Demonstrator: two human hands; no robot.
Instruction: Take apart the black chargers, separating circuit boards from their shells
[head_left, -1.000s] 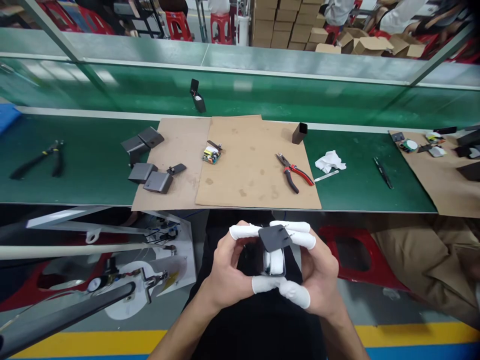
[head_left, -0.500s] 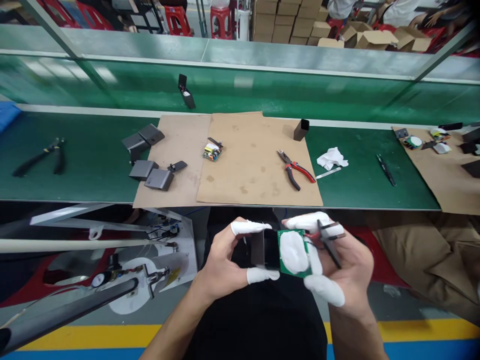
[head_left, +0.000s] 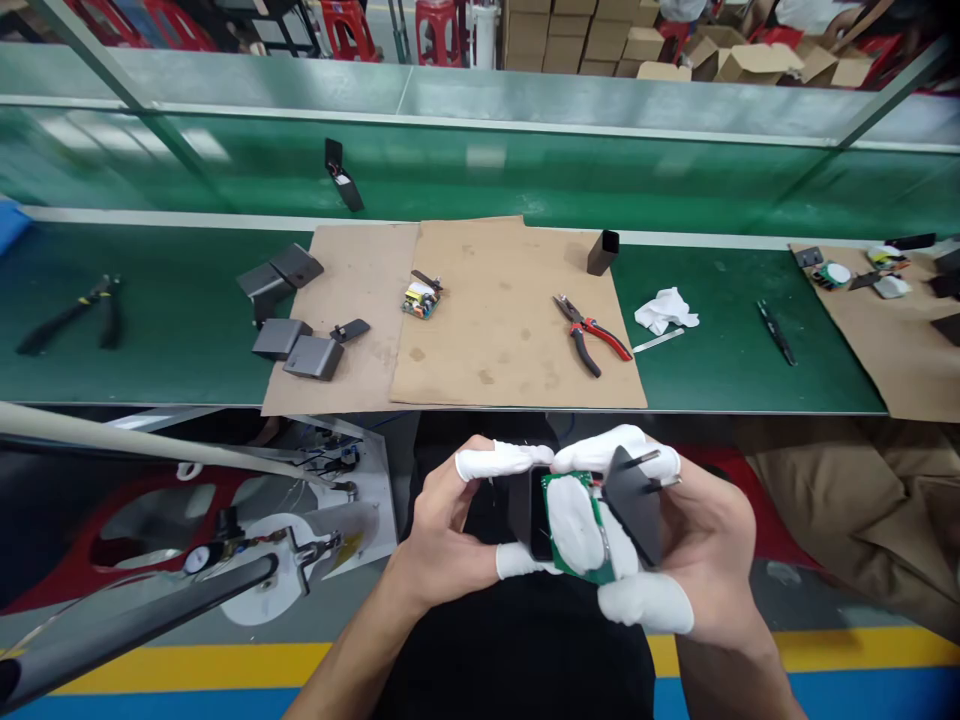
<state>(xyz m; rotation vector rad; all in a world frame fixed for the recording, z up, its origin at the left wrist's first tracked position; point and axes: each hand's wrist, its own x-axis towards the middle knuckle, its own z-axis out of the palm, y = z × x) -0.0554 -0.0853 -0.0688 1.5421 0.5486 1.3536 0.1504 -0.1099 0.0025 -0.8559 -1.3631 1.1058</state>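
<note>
Left hand [head_left: 448, 525] grip clamped on black box-shaped housing [head_left: 520, 512]; right hand [head_left: 701, 545] grip clamped on white-coated green circuit board [head_left: 576, 525], end at housing's mouth. All in front of green worktop's [head_left: 720, 385] near edge; red-and-black metal pliers [head_left: 582, 327] inside that edge, apart from hands.

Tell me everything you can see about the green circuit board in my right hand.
The green circuit board looks flat, with a smooth white mass covering most of its visible face. It sits slightly askew, held in the right hand, beside a dark plate with two prongs. Its left edge is at the mouth of the black casing in the left hand; whether inside is unclear.
</note>
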